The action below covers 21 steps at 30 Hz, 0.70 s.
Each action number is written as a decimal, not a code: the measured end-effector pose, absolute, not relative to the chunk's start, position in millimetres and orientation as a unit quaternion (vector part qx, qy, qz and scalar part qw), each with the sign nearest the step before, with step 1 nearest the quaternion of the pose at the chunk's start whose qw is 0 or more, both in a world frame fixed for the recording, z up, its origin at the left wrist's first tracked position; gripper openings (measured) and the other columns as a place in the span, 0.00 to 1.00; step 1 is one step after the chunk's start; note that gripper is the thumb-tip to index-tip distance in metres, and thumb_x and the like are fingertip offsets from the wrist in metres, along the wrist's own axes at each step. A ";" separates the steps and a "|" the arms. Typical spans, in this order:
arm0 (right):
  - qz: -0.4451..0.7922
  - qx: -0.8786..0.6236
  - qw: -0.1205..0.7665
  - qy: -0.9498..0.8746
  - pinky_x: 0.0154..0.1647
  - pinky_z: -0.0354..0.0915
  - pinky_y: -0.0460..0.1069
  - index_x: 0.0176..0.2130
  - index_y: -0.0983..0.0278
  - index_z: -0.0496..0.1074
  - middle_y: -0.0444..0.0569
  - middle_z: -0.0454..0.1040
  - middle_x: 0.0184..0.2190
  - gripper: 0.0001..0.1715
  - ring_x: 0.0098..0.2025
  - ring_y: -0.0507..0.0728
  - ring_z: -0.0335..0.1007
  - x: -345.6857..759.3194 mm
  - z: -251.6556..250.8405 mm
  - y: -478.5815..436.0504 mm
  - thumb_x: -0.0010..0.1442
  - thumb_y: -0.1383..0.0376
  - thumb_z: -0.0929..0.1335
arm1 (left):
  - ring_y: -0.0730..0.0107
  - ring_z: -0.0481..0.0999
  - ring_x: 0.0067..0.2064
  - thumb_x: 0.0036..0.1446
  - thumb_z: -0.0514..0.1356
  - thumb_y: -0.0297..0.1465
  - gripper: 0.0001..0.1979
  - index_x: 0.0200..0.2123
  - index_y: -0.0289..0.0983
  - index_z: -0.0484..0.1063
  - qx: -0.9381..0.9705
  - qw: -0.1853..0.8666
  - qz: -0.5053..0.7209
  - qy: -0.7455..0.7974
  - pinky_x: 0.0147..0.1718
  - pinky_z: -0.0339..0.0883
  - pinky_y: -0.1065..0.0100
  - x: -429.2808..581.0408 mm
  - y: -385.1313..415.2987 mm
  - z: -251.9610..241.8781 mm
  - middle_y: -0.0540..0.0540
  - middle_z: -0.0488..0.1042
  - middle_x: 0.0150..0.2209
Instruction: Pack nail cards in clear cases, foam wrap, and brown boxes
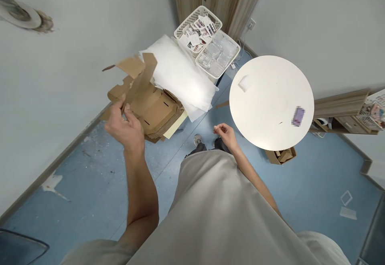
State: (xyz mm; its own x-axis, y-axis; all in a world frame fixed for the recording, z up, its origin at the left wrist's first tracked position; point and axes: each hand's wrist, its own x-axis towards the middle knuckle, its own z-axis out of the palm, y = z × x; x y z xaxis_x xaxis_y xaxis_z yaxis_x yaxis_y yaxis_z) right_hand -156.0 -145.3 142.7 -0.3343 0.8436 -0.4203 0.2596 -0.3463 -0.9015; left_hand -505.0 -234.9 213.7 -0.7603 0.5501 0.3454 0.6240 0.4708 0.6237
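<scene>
My left hand (124,126) is closed on the edge of a brown cardboard box (136,82), partly unfolded with its flaps sticking up. It is tilted over a stack of flat cardboard boxes (161,108) on the left, so part of the stack is hidden. My right hand (225,135) hangs in front of my body, left of the round white table. Its fingers are curled with thumb and fingertips together, and nothing shows in them.
White foam sheets (180,72) lie beside the stack. Behind are a white basket of printed cards (198,10) and a basket of clear packages (218,52). The round table (270,96) carries a blurred purple item (298,116). A small carton (272,157) stands below it.
</scene>
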 end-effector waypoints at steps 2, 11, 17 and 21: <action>0.633 -0.523 0.232 -0.521 0.49 0.76 0.56 0.36 0.58 0.77 0.49 0.83 0.36 0.31 0.41 0.61 0.82 -156.7 150.3 -142.7 0.60 0.35 0.76 | 0.55 0.84 0.63 0.78 0.52 0.35 0.22 0.63 0.32 0.80 -0.415 0.070 -0.410 -0.809 0.65 0.77 0.52 -491.3 -224.4 221.7 0.37 0.85 0.60; 0.611 -0.541 0.348 -0.462 0.52 0.76 0.58 0.47 0.58 0.80 0.53 0.86 0.46 0.33 0.46 0.61 0.83 -119.7 184.6 -104.7 0.64 0.33 0.74 | 0.50 0.71 0.76 0.78 0.54 0.39 0.24 0.69 0.45 0.78 -0.654 -0.097 -0.361 -0.658 0.78 0.58 0.36 -362.7 -131.5 196.6 0.42 0.80 0.67; 0.585 -0.576 0.446 -0.357 0.53 0.78 0.57 0.60 0.58 0.78 0.57 0.85 0.56 0.43 0.51 0.62 0.85 -49.3 185.7 -62.2 0.68 0.28 0.67 | 0.52 0.67 0.78 0.76 0.52 0.32 0.27 0.72 0.46 0.74 -0.744 -0.143 -0.348 -0.552 0.79 0.56 0.34 -275.9 -71.3 178.9 0.44 0.76 0.71; 0.568 -0.588 0.478 -0.319 0.55 0.79 0.57 0.67 0.59 0.74 0.58 0.83 0.60 0.49 0.54 0.63 0.85 8.1 178.0 -31.8 0.68 0.27 0.65 | 0.54 0.61 0.81 0.71 0.48 0.22 0.36 0.77 0.47 0.68 -0.798 -0.157 -0.341 -0.472 0.80 0.51 0.33 -227.1 -31.1 169.5 0.45 0.73 0.74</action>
State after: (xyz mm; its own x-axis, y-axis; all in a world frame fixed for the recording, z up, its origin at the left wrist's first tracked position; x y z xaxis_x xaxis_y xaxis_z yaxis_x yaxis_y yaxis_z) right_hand 8.1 -31.8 178.0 0.1503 0.9196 -0.3631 -0.1680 -0.3382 -0.9260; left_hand -227.1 -31.1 169.5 0.3212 0.8602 0.3960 0.6463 -0.5048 0.5723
